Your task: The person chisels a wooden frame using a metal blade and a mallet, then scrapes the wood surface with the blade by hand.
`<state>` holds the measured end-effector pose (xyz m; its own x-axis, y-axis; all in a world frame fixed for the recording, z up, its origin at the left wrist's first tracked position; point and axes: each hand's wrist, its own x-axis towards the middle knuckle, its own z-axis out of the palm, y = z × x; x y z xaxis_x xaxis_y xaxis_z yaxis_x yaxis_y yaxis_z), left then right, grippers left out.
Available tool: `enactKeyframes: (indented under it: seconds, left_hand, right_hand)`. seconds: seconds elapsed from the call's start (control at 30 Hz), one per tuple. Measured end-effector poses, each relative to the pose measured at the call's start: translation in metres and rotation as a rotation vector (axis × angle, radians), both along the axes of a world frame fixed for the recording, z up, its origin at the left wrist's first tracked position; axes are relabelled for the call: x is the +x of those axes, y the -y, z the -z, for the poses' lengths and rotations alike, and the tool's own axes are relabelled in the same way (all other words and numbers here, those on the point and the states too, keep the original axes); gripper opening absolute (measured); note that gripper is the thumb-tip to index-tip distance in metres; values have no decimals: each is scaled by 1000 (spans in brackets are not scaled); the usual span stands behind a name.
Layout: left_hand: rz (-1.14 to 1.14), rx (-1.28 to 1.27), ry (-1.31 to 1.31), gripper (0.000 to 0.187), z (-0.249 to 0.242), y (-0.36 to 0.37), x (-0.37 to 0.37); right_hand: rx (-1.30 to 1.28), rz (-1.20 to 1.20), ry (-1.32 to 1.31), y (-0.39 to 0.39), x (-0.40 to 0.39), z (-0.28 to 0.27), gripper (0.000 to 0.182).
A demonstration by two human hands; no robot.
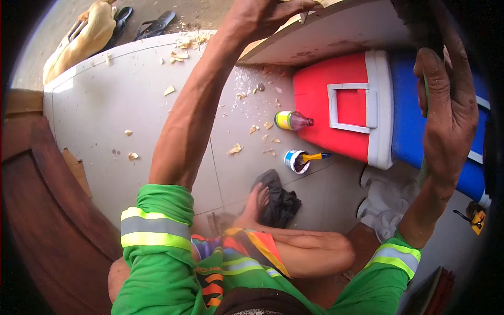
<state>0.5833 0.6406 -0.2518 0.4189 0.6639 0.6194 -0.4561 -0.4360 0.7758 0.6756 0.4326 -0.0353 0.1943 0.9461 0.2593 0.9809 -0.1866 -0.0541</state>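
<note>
At the top edge, my left hand (262, 17) touches the edge of a wooden board (325, 39); its thumb stretches right and its other fingers are cut off or hidden. On the right, my right hand (443, 94) is raised with fingers pointing up, beside a dark object (412, 21) at the top edge; whether it grips this is unclear. Below the board lie a bottle (291, 120) with a yellow-green label and a small white-and-blue can (295, 161) with a yellow-handled brush (315, 156) across its mouth.
A red cooler (315, 94) and a blue one (407, 105) stand at right. Shavings (234, 149) litter the tiled floor. A black cloth (281, 202) touches my foot. Clear plastic (386, 202) lies right. A dog (86, 39) and sandals (155, 25) are upper left, a wooden door (52, 210) left.
</note>
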Motion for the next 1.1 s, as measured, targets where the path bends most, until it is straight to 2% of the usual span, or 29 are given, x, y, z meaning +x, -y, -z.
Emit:
enactKeyframes:
  seconds: [0.1,0.23,0.3,0.4,0.47,0.53,0.6,0.63,0.7,0.73,0.8,0.9,0.93,1.0,1.1]
  left_hand:
    - [7,-25,-15,40,-4,0,4]
    - [-32,48,-112,39,-1,-3,3]
    - [-51,123,-169,39,2,-6,2]
    - [15,-33,9,38,4,-2,3]
    - [-6,-16,-32,38,5,-2,4]
    - [-34,39,-121,38,6,-5,7]
    - [-84,124,-264,38,8,-8,4]
    - [-49,69,-182,38,11,-9,4]
    - [35,-51,-23,37,10,-2,3]
    - [-24,-14,-59,37,13,-4,6]
    - [-15,15,-54,38,10,-4,3]
    - [42,-28,53,39,1,-2,-1]
    - [70,-62,101,40,-1,-1,-2]
    - [37,-28,53,40,-5,1,1]
    - [24,-34,42,41,-6,-2,6]
  right_hand:
    - [-5,-43,-8,1,1,4,45]
    - [-16,-314,224,-24,-1,21,45]
    - [-67,-236,149,-24,-11,24,45]
    - [-15,-144,-15,-13,-12,19,45]
    - [2,-165,-2,-14,-11,20,45]
    - [-21,-252,124,-24,-11,28,44]
    - [-43,-109,-6,-29,-33,24,44]
    - [-22,-52,-81,-29,-37,20,44]
    - [-1,-132,-84,-16,-10,20,45]
    - [4,-165,-66,-12,-3,21,45]
    - [30,-238,68,-14,3,23,46]
    - [-19,-199,263,-19,11,18,46]
    - [-85,-16,130,-11,-1,14,45]
    - [-97,96,-38,-5,-4,14,45]
    - [55,-150,-60,-5,9,19,45]
